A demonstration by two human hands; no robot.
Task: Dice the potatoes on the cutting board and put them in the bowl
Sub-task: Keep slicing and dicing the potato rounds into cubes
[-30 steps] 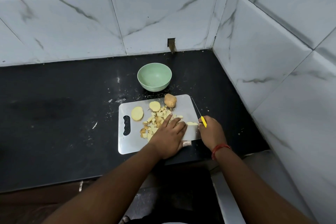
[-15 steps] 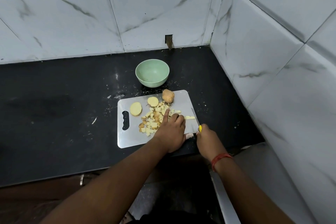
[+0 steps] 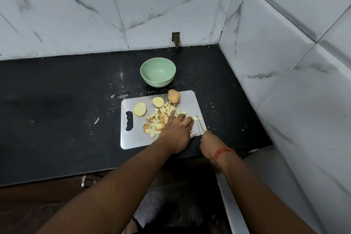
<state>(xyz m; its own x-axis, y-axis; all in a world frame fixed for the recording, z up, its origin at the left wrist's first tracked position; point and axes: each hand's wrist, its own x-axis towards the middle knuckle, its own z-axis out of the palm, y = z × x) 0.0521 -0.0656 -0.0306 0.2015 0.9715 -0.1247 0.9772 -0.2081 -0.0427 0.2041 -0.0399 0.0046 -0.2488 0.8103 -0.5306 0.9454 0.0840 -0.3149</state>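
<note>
Diced pale-yellow potato pieces [image 3: 160,119] lay heaped at the middle of the grey rectangular cutting board [image 3: 131,139], partly under the left hand [image 3: 177,129], which pressed down on the right side of the heap with its forefinger stretched toward the far edge. Two round potato slices [image 3: 140,109] sat left of and beyond the heap, and an unpeeled brown potato end [image 3: 173,96] stood at the far edge. Just right, the right hand [image 3: 209,141] clenched a yellow-handled knife [image 3: 199,124], blade beside the left fingers. An empty pale green bowl [image 3: 158,72] stood beyond the board on the black stone counter [image 3: 57,104].
</note>
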